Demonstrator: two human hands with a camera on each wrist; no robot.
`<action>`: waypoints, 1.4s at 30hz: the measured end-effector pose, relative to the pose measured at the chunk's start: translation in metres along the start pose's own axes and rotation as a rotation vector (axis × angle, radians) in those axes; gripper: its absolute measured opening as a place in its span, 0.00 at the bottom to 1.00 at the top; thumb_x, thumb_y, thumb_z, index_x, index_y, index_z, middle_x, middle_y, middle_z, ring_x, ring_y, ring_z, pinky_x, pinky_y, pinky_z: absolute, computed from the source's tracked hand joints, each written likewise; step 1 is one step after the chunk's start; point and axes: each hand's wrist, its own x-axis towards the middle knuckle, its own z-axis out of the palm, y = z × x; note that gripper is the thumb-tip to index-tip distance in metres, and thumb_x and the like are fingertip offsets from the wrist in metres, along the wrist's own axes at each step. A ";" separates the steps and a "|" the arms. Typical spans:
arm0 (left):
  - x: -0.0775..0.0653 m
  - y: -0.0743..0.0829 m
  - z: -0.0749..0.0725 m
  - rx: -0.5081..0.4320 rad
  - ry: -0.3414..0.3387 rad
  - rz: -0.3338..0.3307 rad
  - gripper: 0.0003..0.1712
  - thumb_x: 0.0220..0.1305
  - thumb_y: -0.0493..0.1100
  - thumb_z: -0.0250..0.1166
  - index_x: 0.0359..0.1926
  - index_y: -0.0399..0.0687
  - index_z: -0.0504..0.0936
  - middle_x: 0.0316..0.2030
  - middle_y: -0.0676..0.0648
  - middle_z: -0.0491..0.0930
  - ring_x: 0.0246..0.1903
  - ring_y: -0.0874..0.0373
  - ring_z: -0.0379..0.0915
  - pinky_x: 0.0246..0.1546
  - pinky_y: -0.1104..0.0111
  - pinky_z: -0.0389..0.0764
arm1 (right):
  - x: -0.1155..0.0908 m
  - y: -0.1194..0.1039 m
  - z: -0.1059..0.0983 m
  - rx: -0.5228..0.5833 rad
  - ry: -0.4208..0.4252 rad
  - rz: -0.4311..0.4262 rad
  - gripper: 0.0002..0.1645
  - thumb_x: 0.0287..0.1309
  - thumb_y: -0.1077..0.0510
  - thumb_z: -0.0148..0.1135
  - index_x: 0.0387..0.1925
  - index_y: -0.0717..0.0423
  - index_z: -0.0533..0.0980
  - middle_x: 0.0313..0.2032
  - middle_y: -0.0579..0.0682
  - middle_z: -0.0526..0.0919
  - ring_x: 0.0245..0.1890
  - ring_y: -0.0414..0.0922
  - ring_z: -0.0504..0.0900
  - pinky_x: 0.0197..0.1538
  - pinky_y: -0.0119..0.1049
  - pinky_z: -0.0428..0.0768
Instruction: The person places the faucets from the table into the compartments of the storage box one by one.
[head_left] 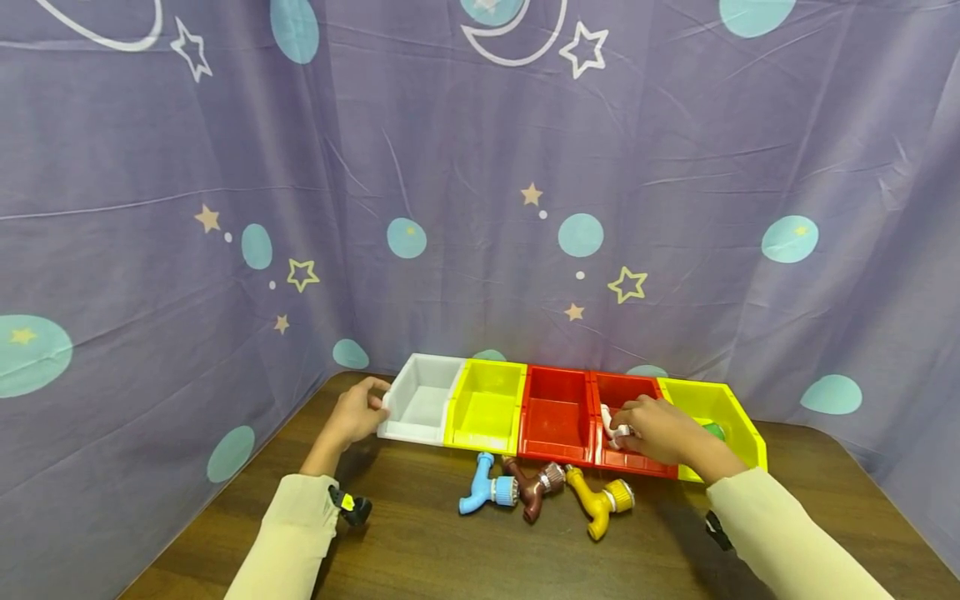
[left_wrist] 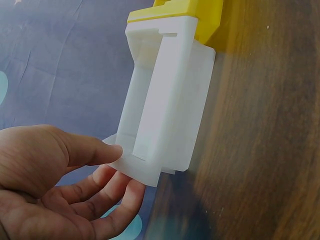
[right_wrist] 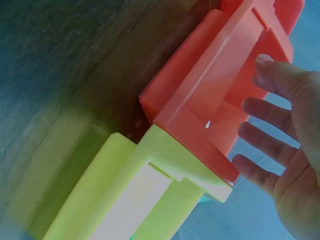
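Tap [head_left: 607, 422], white, sat inside the right-hand red bin [head_left: 636, 465] | my right hand [head_left: 660, 430] hovered there, fingers spread wide | my left hand [head_left: 358, 413] pinched the white bin [head_left: 425, 405] by its side rim | blue tap [head_left: 480, 487], brown tap [head_left: 533, 490], yellow tap [head_left: 600, 503] lay in front

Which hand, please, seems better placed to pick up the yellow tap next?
Probably the right hand: it is nearer the yellow tap, while the left hand pinches the white bin.

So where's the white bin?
In the head view, left of centre: the white bin ends the row, beside a yellow bin, the left hand at its outer edge.
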 end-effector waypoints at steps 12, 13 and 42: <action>0.001 -0.001 0.000 -0.008 -0.001 0.003 0.25 0.58 0.26 0.66 0.58 0.33 0.77 0.34 0.37 0.81 0.30 0.50 0.79 0.28 0.63 0.83 | -0.018 -0.020 -0.002 -0.079 0.095 -0.061 0.11 0.55 0.52 0.76 0.41 0.47 0.87 0.39 0.42 0.85 0.41 0.46 0.78 0.43 0.49 0.78; 0.001 -0.001 0.000 -0.009 -0.004 0.002 0.25 0.58 0.26 0.66 0.58 0.33 0.77 0.34 0.37 0.81 0.30 0.50 0.79 0.28 0.63 0.83 | -0.020 -0.023 -0.002 -0.083 0.096 -0.066 0.12 0.55 0.52 0.76 0.41 0.46 0.87 0.40 0.41 0.84 0.42 0.46 0.78 0.44 0.49 0.78; -0.001 0.001 0.000 -0.021 -0.009 -0.012 0.25 0.59 0.26 0.66 0.59 0.34 0.76 0.36 0.36 0.80 0.31 0.48 0.80 0.28 0.63 0.84 | -0.049 -0.065 0.008 0.006 -0.031 -0.290 0.18 0.60 0.43 0.73 0.51 0.37 0.83 0.51 0.37 0.82 0.50 0.41 0.78 0.53 0.48 0.80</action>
